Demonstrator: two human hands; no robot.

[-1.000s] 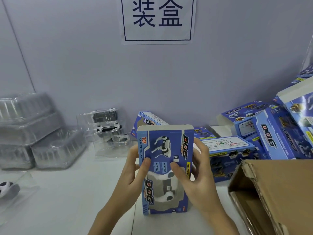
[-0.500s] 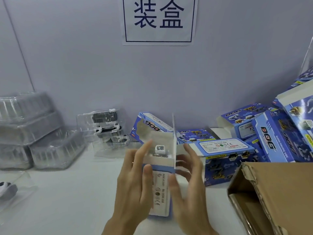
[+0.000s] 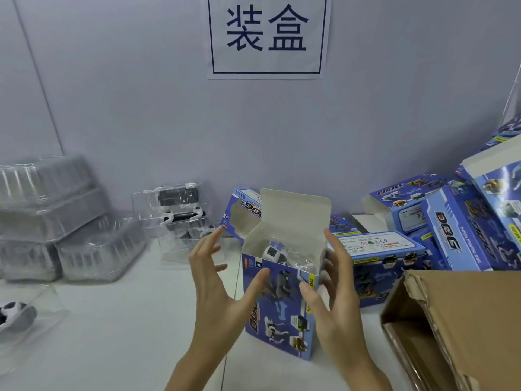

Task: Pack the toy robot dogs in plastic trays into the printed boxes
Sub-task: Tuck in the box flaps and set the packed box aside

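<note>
Nearby — cardboard carton (image 3: 462,314) right, clear trays (image 3: 56,227) left.

Packing station in toy factory or warehouse. Plain grey wall; paper sign (image 3: 267,35) with two large Chinese characters taped above white bench (image 3: 112,320). Pile of identical blue printed "DOG" boxes (image 3: 451,235) at right, stacked clear plastic trays (image 3: 56,221) at left, open brown shipping carton (image 3: 465,320) at right edge. Repetitive stock, bare work surface, no home furnishings.
</note>
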